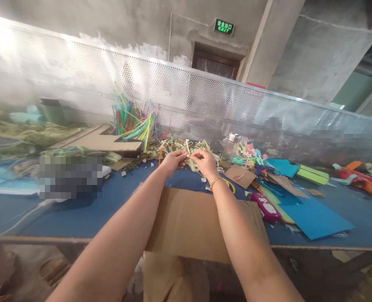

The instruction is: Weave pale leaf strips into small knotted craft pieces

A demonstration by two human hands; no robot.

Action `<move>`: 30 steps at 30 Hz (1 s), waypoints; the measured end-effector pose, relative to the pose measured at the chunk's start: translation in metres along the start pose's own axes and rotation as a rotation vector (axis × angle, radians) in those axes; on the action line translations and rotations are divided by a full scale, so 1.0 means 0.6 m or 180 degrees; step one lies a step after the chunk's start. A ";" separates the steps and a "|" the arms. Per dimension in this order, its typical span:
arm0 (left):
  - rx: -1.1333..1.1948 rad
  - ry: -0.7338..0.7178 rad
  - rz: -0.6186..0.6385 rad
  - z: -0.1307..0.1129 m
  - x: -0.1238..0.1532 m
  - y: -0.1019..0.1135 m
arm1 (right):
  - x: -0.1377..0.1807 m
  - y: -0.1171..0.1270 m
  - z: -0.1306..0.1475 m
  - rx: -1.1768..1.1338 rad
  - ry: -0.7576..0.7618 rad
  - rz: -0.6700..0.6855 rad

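My left hand point(174, 162) and my right hand point(205, 162) meet fingertip to fingertip above the far part of the blue table. Both are closed in a pinch on a pale, narrow strip point(188, 147) that looks like dried plant leaf; a looped end of it sticks up between them. The fingers hide most of the rest. Just behind and below the hands spreads a pile of pale green dried strips and scraps point(176, 144). Under my forearms lies a brown cardboard sheet point(189, 222), reaching over the table's near edge.
A purple case point(265, 207), blue paper sheets point(313, 216) and paper flowers point(250, 154) lie to the right. A clear bottle point(231, 147) stands behind them. Colourful strips point(134, 123) and a cardboard frame point(94, 138) are at back left. A perforated metal screen point(161, 92) borders the table.
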State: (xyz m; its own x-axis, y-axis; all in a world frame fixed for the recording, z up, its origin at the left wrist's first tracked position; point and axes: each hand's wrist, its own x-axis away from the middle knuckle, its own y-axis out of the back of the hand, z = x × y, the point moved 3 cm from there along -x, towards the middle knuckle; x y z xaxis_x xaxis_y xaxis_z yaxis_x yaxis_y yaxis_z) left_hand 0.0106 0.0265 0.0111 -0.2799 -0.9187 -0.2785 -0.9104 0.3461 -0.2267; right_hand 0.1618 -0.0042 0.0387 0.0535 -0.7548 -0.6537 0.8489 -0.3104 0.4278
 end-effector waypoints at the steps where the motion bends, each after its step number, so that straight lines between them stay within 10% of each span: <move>1: 0.0064 -0.0007 0.0031 0.002 -0.002 0.001 | 0.000 -0.001 -0.001 -0.0029 -0.0008 0.0020; 30: 0.0658 0.0247 0.0278 -0.010 0.015 -0.019 | 0.005 -0.008 0.005 -0.0487 -0.0324 -0.0179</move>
State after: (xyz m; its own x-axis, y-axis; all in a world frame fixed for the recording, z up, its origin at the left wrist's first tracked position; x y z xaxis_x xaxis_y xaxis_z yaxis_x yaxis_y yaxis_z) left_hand 0.0164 0.0132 0.0168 -0.3847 -0.8927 -0.2347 -0.8022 0.4491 -0.3933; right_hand 0.1562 -0.0068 0.0367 -0.0433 -0.7956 -0.6042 0.9195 -0.2682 0.2873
